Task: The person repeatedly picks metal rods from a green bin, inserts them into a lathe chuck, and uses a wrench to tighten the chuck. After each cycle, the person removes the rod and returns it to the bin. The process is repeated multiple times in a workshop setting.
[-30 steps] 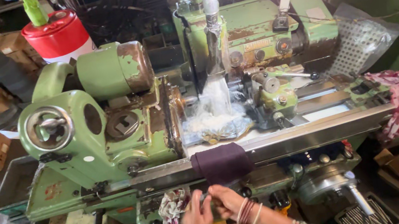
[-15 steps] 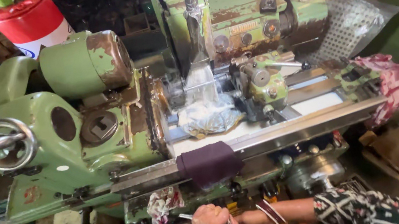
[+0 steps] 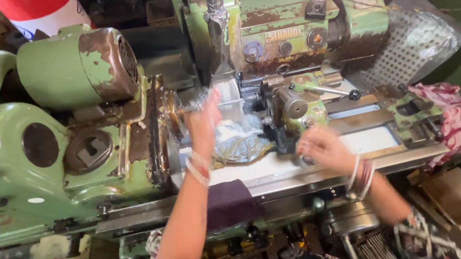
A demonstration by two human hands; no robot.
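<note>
Green lathe [image 3: 65, 174]: both hands risen from below, left hand [image 3: 203, 121], right hand [image 3: 320, 147].

Two hands [image 3: 204, 121] [image 3: 320, 147], one green grinding machine [image 3: 64, 168], two cloths [image 3: 457, 118] [image 3: 230, 203]

The green lathe [image 3: 92, 151], paint chipped and rusted (worst on the motor housing), stands lengthwise across the view; a crumpled pale cloth [image 3: 238, 140] lies on its bed beside the chuck, possibly wet, though blur hides detail
</note>
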